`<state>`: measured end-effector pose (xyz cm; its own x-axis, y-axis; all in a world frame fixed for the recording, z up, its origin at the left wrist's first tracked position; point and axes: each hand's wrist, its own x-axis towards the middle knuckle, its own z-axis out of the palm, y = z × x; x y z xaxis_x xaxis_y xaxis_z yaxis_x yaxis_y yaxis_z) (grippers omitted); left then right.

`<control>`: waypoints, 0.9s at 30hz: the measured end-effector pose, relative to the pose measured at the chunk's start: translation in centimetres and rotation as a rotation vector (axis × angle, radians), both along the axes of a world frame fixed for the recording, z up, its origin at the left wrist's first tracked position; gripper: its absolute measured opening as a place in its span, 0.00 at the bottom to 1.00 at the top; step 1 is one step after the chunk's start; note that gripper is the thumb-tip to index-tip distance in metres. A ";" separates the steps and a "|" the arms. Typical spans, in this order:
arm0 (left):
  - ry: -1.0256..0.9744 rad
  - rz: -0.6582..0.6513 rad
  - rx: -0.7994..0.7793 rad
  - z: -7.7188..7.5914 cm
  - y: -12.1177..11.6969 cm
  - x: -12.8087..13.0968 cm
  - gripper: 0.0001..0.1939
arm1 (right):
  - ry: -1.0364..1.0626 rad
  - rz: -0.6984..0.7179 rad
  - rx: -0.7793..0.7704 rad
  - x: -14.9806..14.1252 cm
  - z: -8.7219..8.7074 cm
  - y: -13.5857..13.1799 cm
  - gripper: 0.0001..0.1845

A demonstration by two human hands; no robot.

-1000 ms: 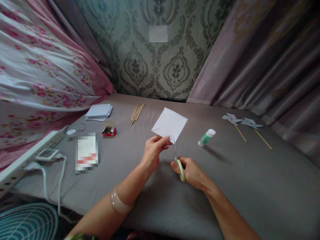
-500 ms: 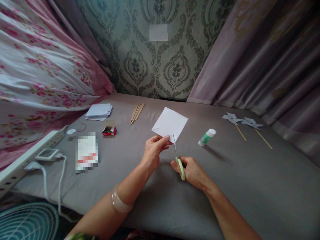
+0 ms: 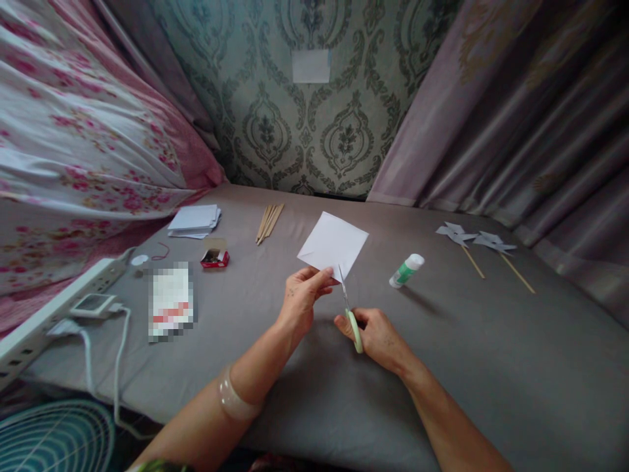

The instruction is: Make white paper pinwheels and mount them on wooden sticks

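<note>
A white square sheet of paper (image 3: 334,244) is held up, turned like a diamond, with its near edge pinched between the thumb and fingers of my left hand (image 3: 304,292). My right hand (image 3: 376,337) grips scissors (image 3: 354,331) by their pale green handles. Their blades reach over the paper's near corner, just right of my left thumb. A short cut or crease line shows near the paper's left corner. To the right of the paper a white and green glue stick (image 3: 407,271) stands upright on the grey cloth.
Two paper pinwheels on sticks (image 3: 457,233) lie at the right. Several wooden sticks (image 3: 269,223), a stack of white paper (image 3: 194,221), a small red box (image 3: 215,257) and a blurred packet (image 3: 171,301) lie left. A power strip (image 3: 59,314) with cables runs along the left edge.
Hardly anything differs. The paper and the scissors have shifted very slightly to the left, with both hands keeping their grips.
</note>
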<state>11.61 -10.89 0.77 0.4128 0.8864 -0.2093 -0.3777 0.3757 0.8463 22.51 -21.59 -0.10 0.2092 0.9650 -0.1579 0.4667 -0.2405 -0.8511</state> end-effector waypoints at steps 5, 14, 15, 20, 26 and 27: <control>-0.001 0.005 -0.003 0.0 0.1 0.0 0.15 | -0.030 -0.026 -0.003 -0.1 0.1 0.1 0.28; -0.005 0.011 0.001 0.0 0.1 0.0 0.15 | -0.030 -0.078 0.012 -0.2 -0.3 0.1 0.28; -0.002 0.012 0.002 0.0 0.1 0.0 0.15 | -0.035 -0.081 0.012 -0.3 -0.3 0.1 0.28; 0.023 0.010 0.003 0.2 0.0 0.0 0.15 | -0.043 -0.096 0.003 -0.3 -0.2 0.2 0.28; 0.052 -0.042 0.039 0.4 -0.5 0.2 0.13 | 0.017 -0.127 0.022 -0.1 -0.3 0.3 0.27; 0.055 -0.050 0.039 0.4 -0.6 0.2 0.13 | 0.024 -0.132 0.024 -0.1 -0.3 0.3 0.27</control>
